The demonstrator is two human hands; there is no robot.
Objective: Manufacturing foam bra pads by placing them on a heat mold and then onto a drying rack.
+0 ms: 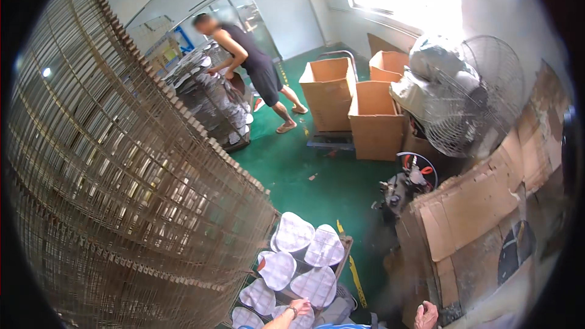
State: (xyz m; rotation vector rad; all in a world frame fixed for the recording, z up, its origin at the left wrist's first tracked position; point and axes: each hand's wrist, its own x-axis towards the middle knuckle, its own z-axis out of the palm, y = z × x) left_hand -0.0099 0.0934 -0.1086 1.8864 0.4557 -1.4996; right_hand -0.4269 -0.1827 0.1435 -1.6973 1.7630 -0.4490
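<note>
My left hand (299, 307), with a band on the wrist, is over the white rounded flat pads at the lower middle, its fingers stretched to the right. Nothing shows in it. Beneath and around it lie several such pads, one large white pad (313, 286) closest to the fingers and another white pad (257, 296) to its left. They rest on a wire-mesh rack (347, 248). My right hand (426, 315) is at the lower edge, apart from the rack, fingers loosely curled and apart with nothing seen in them. Both forearms are mostly cut off.
Tall stacked wire-mesh racks (140, 164) fill the left. Flattened cardboard (475, 207) and a large fan (472, 97) stand on the right. Open cartons (376, 137) are at the back. Another person (244, 49) bends over a loaded stack (207, 100) across the green floor (292, 173).
</note>
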